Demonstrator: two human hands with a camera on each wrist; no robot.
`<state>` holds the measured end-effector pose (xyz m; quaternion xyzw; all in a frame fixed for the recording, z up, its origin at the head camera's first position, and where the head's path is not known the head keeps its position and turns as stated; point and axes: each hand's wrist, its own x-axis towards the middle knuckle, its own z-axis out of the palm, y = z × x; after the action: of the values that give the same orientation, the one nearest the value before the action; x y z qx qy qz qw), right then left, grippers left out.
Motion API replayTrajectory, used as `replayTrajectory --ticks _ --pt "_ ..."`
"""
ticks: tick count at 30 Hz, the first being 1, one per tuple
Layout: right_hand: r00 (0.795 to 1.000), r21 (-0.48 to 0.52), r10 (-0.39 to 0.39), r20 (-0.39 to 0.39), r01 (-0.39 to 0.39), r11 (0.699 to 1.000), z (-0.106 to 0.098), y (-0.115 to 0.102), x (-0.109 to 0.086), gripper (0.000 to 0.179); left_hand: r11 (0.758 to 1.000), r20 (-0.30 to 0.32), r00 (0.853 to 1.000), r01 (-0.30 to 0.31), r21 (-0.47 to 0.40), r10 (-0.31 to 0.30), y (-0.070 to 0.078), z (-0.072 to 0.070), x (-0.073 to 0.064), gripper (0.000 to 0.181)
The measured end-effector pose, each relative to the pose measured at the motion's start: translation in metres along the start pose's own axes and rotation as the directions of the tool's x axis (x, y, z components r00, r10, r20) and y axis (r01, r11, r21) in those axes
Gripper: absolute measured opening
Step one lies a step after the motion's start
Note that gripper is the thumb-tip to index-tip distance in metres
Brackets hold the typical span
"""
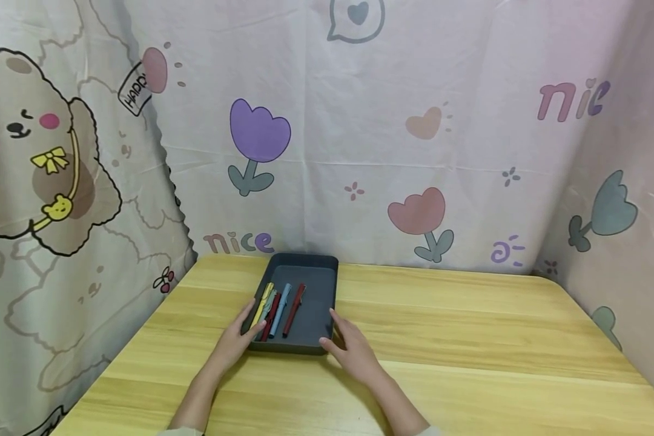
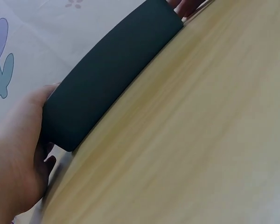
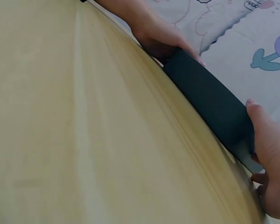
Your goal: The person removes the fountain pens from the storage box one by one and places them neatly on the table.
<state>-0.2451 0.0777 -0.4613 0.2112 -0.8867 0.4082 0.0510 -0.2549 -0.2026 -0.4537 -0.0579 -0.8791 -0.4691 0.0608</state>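
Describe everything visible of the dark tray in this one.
The tray is a dark grey, shallow rectangle with rounded corners and smooth, matte walls, perhaps plastic. It sits open side up, long sides running away from the person, its far end by the back edge of the table. Five pens lie inside, mostly toward the left. The left hand and right hand grip its opposite sides; whether it is slightly raised is unclear.

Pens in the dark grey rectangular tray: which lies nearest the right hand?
The rightmost dark red pen; the light blue pen lies between it and the other dark red pen.
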Motion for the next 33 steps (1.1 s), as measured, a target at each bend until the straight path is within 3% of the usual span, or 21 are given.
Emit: replayTrajectory --ticks 26,33 --pt "1.0 0.041 0.025 -0.011 -0.025 0.999 -0.041 0.029 -0.03 0.066 0.999 -0.003 1.0 -0.012 -0.041 0.012 0.03 0.047 -0.011 0.071" --pt "0.999 0.038 0.031 -0.038 -0.03 0.999 -0.051 0.035 -0.04 0.066 0.998 -0.011 0.999 -0.041 -0.056 0.041 0.038 0.059 -0.012 0.07"
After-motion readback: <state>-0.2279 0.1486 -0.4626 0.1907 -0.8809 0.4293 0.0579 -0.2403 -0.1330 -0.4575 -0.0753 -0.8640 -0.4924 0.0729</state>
